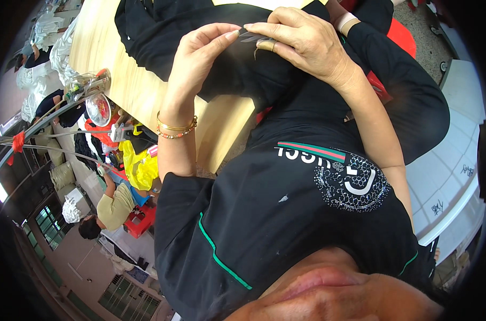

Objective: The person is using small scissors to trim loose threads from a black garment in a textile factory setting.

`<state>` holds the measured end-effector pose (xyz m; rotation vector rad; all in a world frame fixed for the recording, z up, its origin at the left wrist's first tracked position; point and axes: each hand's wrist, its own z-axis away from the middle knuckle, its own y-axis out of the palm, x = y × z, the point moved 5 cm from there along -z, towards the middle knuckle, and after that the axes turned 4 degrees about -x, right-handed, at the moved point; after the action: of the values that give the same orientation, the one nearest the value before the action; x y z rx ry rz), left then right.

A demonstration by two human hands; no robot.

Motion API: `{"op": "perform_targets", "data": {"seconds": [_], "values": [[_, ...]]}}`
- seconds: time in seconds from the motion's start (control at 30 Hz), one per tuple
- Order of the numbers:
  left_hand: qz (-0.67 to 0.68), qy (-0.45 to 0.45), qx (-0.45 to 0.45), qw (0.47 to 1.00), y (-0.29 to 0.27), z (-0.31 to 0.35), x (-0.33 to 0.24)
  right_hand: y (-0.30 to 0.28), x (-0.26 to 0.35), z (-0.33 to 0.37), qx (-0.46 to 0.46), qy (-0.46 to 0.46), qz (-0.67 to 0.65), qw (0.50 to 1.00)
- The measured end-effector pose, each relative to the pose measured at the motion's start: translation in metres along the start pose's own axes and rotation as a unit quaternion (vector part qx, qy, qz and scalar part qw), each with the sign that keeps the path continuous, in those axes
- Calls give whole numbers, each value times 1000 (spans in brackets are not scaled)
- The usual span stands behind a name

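Note:
Black cloth, apparently a garment point(147, 40), is spread over the table edge and my lap. Above it, my left hand point(203, 48), with bracelets at the wrist, pinches a dark edge of the cloth between thumb and forefinger. My right hand point(307, 45) is closed opposite, its fingertips almost meeting the left ones. From its fingers juts a small grey blade-like piece point(249, 38), whose exact kind is too small to tell. A yellowish band point(265, 46) wraps one right finger, and a short thread-like end hangs beneath it.
A pale wooden table point(98, 43) lies ahead and left. A clear container point(98, 109) sits at its edge. Further left are a yellow bag point(139, 166) and a seated person point(114, 206). A red stool point(400, 37) and a white panel point(446, 176) stand to the right.

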<state>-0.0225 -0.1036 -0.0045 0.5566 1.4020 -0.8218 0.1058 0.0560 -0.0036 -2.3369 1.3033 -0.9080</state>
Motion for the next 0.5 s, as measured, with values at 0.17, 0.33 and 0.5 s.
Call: {"op": "perform_targets", "data": {"seconds": [0.17, 0.33, 0.5], "values": [[2, -46, -1, 999, 7, 1, -6, -12, 1, -2, 8, 34, -33, 999], [-539, 156, 127, 818, 29, 22, -21, -35, -31, 8, -33, 165, -86, 982], [-578, 184, 174, 776, 17, 19, 15, -65, -60, 34, -117, 287, -168, 936]]}}
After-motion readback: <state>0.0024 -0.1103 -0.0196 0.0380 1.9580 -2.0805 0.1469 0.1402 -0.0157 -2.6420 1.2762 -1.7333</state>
